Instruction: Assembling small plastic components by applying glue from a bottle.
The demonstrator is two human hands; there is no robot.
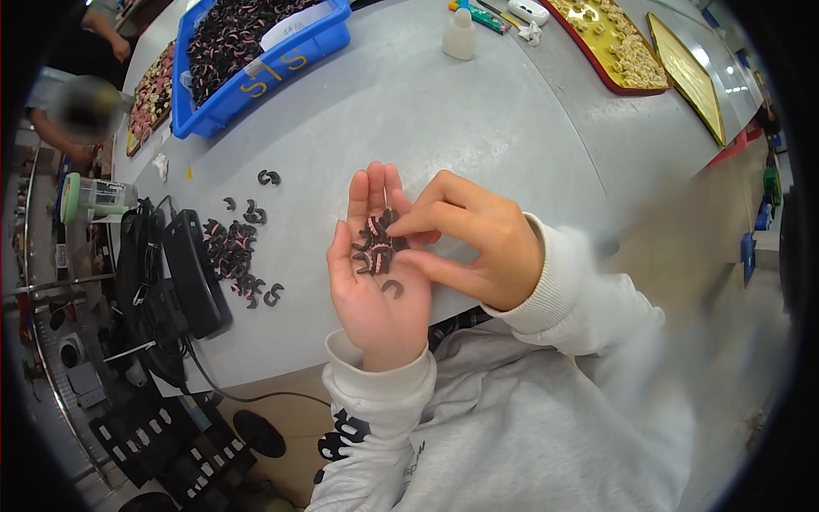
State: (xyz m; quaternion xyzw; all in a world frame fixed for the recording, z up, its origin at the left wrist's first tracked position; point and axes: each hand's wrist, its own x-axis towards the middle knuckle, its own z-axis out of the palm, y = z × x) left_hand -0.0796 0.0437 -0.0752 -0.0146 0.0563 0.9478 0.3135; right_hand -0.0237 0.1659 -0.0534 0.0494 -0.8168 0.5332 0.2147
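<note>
Both hands (375, 303) (490, 243) near table edge (264, 367), room beyond

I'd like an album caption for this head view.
Right hand reaches to small curved black-and-pink pieces cradled in the left hand; a blue bin stands on the gray table beyond.

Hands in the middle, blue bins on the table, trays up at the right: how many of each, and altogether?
Hands (left hand, right hand): 2
Blue bin: 1
Trays (red-rimmed tray, gold tray): 2
Total: 5
</note>
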